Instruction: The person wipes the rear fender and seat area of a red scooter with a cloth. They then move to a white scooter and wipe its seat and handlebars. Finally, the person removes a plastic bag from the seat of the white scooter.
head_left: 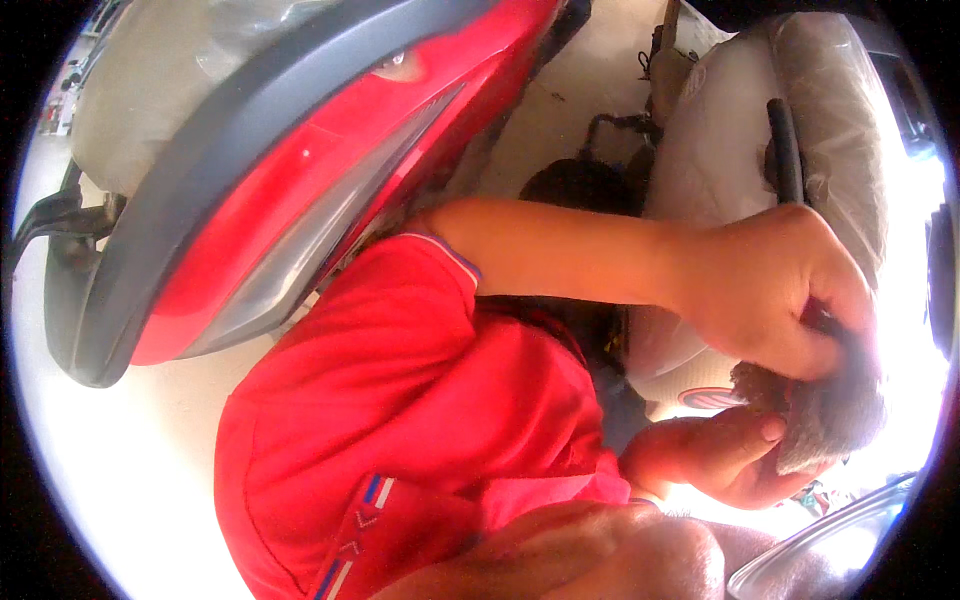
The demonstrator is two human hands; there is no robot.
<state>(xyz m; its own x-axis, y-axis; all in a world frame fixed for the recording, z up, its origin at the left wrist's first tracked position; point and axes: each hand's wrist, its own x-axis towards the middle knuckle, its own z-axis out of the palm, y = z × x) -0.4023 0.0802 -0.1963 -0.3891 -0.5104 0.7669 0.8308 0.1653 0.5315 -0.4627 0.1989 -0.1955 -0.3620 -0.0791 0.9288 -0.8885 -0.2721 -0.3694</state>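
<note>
My left hand (775,285) reaches across from the red sleeve, its fingers closed on a fuzzy dark grey cloth (840,405). Its fibres look frayed at the edge, and glare blurs its right side. Below it, my right hand (725,460) is bent round the same cloth, the thumb on the near face and the fingers underneath. A brownish fuzzy patch (760,388) shows between the two hands; whether it belongs to the cloth I cannot tell. Right behind my left hand stands a pale, plastic-wrapped seat (830,90) with a black bar (785,150) beside it.
A red and dark grey motorbike body (280,190) slants across the upper left, close to my shoulder. Its seat (150,110) is wrapped in clear plastic. Dark mechanical parts (580,185) lie between the two vehicles, over a pale floor (545,110). Bright glare fills the right edge.
</note>
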